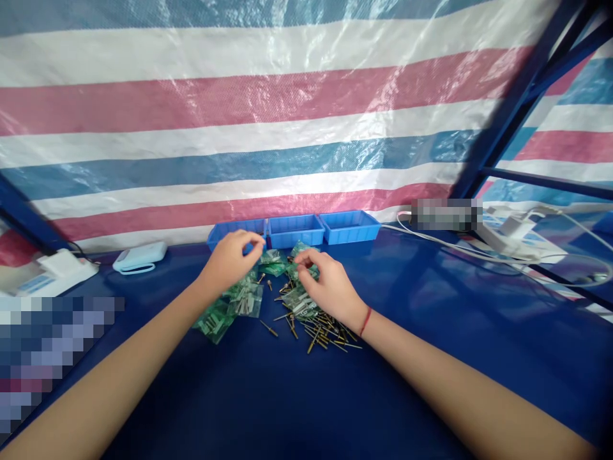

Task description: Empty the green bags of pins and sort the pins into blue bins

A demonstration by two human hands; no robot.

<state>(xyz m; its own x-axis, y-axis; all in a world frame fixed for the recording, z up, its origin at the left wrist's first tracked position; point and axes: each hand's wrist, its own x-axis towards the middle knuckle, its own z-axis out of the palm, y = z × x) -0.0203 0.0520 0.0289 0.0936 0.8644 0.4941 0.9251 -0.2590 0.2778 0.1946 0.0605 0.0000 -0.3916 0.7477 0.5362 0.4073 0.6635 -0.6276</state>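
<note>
My left hand (pixel 234 257) is raised over the table at the front of the left blue bin, its thumb and fingertips pinched together. Whatever may be between those tips is too small to make out. Close to the green bags, my right hand (pixel 330 284) has its fingers curled towards the thumb; their contents, if any, are hidden. Under and between the hands lie several clear green-tinted plastic bags (pixel 215 319), some with silvery metal parts inside. A loose heap of thin metal pins with brass-coloured bodies (pixel 318 335), rivet-like, spreads below my right hand.
Three blue plastic bins (pixel 295 239) stand in a row at the back, against a striped plastic sheet (pixel 268 153). A pale blue case with a strap (pixel 140 257) lies left. White cables (pixel 445 243) and adapters are on the right, beside blue frame posts (pixel 507 115).
</note>
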